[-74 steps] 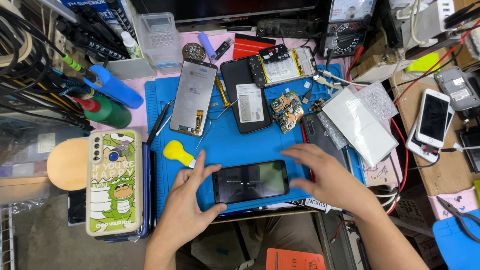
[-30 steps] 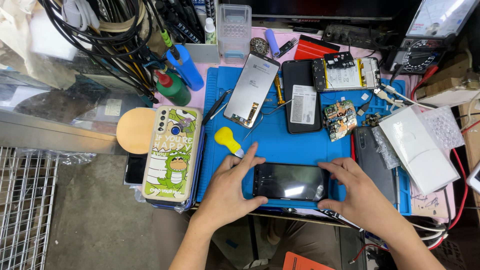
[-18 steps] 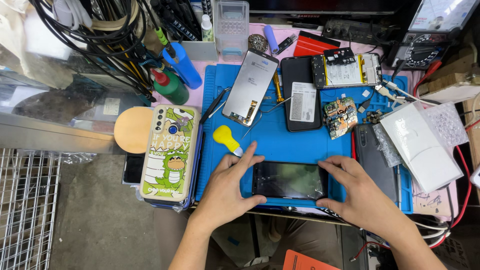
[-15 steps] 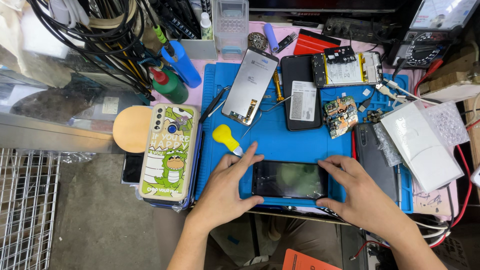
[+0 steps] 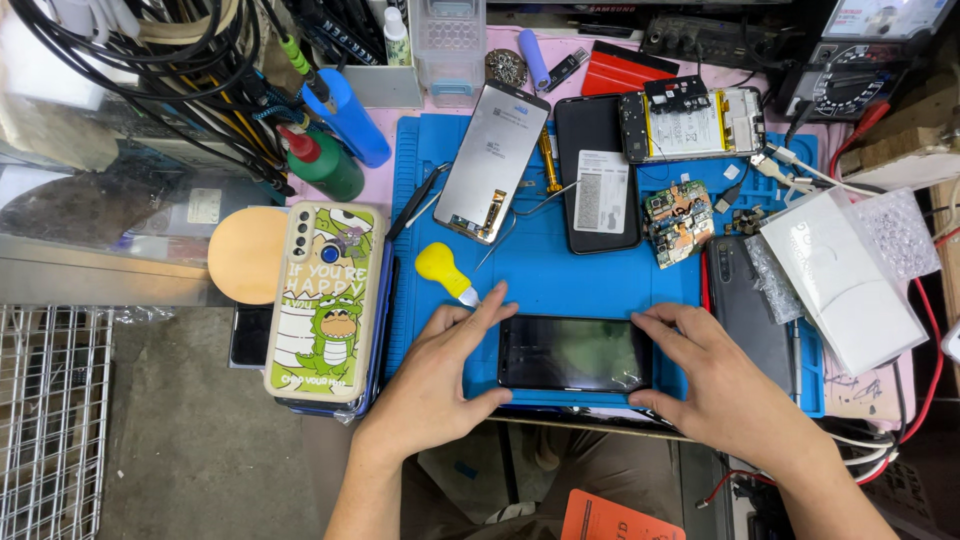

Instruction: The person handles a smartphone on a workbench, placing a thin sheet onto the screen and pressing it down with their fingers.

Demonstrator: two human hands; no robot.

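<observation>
Framing a dark phone near the blue mat's front edge, both hands' fingers spread.

**One head-worn camera, looking steeply down on a repair bench**

There is a single view – from the person's head, tilted almost straight down, facing away from the body toward the back of the bench. It sits near enough that the blue rubber work mat fills the middle of the frame. The forearms enter from the bottom edge; the tangle of black cables marks the far left corner – a wire grid rack lies below bench level at lower left. No second view overlaps it.
</observation>
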